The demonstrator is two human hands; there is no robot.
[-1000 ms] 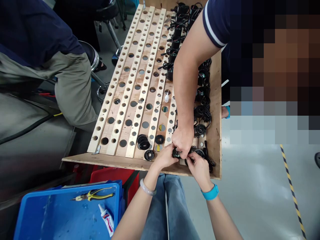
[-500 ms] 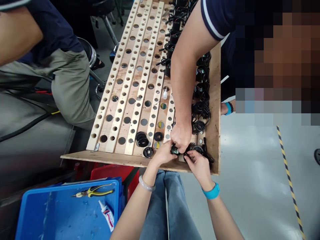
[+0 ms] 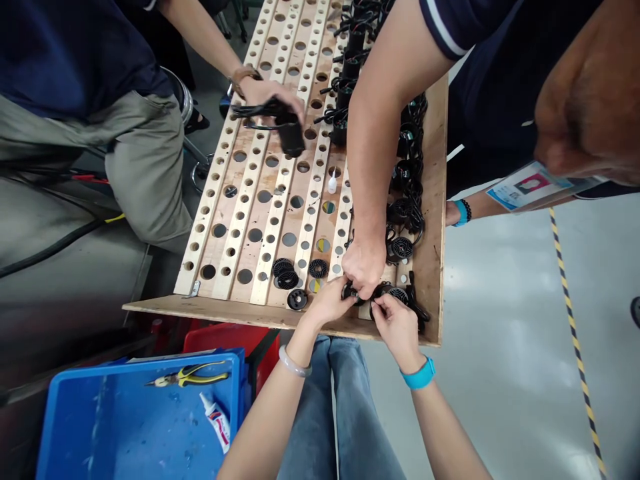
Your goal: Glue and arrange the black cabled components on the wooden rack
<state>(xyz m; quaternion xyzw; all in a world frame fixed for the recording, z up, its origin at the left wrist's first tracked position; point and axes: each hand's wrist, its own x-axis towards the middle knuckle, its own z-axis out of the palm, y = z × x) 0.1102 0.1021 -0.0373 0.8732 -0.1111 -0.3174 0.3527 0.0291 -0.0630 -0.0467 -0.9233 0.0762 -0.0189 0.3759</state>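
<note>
The small black part [image 3: 376, 292] sits at the near edge of the wooden board [image 3: 434, 200], by its right corner, right between the left hand [image 3: 331, 303] and right hand [image 3: 396, 321], both pinching it, with a co-worker's hand [image 3: 364, 267] touching it too.

A wooden board [image 3: 240, 313] drilled with rows of holes carries black round grilles [image 3: 287, 277] at six o'clock and wired black parts [image 3: 407, 173] at three o'clock.

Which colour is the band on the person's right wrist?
Bright blue; the band shows best in the head view, just behind the right hand.
</note>
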